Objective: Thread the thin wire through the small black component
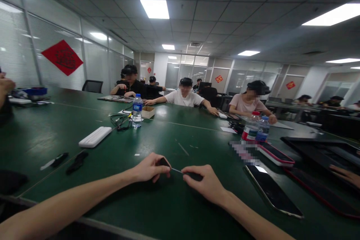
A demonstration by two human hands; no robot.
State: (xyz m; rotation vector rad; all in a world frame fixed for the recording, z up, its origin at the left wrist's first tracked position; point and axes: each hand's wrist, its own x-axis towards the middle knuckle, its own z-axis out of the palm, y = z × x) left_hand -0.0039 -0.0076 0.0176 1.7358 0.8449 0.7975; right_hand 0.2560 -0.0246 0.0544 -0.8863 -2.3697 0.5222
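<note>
My left hand (150, 167) and my right hand (208, 183) are held close together over the green table (135, 198), each closed in a pinch. Between them runs a slim pale rod with dark ends (176, 171). One black end sits in the left fingers, and another black part lies under the right thumb and fingers. The fingers hide much of both ends, so its exact kind cannot be made out. To the right of my right hand lies a black-screened phone (272, 190).
A white power-bank-like block (95, 137), two dark strap-like items (77, 162) and a water bottle (137, 110) with cables stand left. More bottles (251, 126), a pink-edged device (277, 154) and a black tray (320, 153) are right. Several people sit around the table; another person's hand (345, 175) reaches in.
</note>
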